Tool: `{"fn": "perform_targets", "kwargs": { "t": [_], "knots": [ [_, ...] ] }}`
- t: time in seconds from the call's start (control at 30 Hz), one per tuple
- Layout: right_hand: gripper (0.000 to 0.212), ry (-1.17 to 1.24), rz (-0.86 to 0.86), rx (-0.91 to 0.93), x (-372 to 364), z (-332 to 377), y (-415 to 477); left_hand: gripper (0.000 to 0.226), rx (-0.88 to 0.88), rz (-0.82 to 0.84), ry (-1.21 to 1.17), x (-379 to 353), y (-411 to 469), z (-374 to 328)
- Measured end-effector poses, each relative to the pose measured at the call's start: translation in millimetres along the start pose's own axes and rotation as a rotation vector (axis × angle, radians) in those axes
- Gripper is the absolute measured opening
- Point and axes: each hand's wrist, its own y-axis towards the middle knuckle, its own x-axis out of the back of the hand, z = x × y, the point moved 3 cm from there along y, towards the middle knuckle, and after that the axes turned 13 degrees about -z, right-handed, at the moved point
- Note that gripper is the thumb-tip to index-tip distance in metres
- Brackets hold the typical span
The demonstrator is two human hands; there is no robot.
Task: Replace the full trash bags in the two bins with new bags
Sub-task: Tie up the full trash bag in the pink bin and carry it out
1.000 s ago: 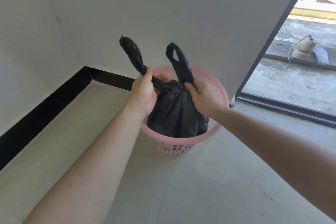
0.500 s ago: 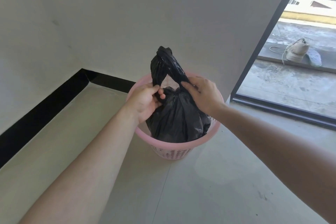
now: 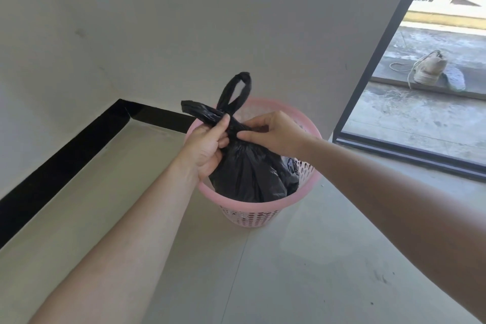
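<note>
A full black trash bag [image 3: 247, 173] sits in a pink perforated bin [image 3: 306, 184] on the grey floor near a wall corner. Its two handle loops are crossed above the gathered neck: one loop stands upright, the other points left. My left hand [image 3: 207, 144] is closed on the left-pointing loop at the neck. My right hand [image 3: 273, 133] pinches the bag's neck from the right, thumb and fingers on the plastic. The bag's bottom is hidden inside the bin.
White walls with a black skirting [image 3: 65, 155] close off the left and back. A dark door frame [image 3: 378, 52] stands to the right, opening onto a concrete terrace with a beige shoe [image 3: 428, 67]. Grey floor spreads in front of the bin.
The two handles, held apart a second ago, have been brought together and crossed over the neck. My hands have moved close together at the knot point.
</note>
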Motion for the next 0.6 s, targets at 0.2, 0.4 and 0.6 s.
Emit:
{"fn": "perform_targets", "kwargs": {
  "t": [0.2,0.4,0.6],
  "knots": [
    [0.021,0.052,-0.036,-0.148,1,-15,-1,0.006,0.182,0.010,-0.147,1,1,-2],
    [0.017,0.024,0.147,-0.180,-1,-9,-4,0.020,0.098,0.057,0.111,3,-5,2],
    [0.083,0.596,0.111,-0.671,3,-7,2,0.039,0.203,0.214,0.176,-5,-14,-2]
  ]
}}
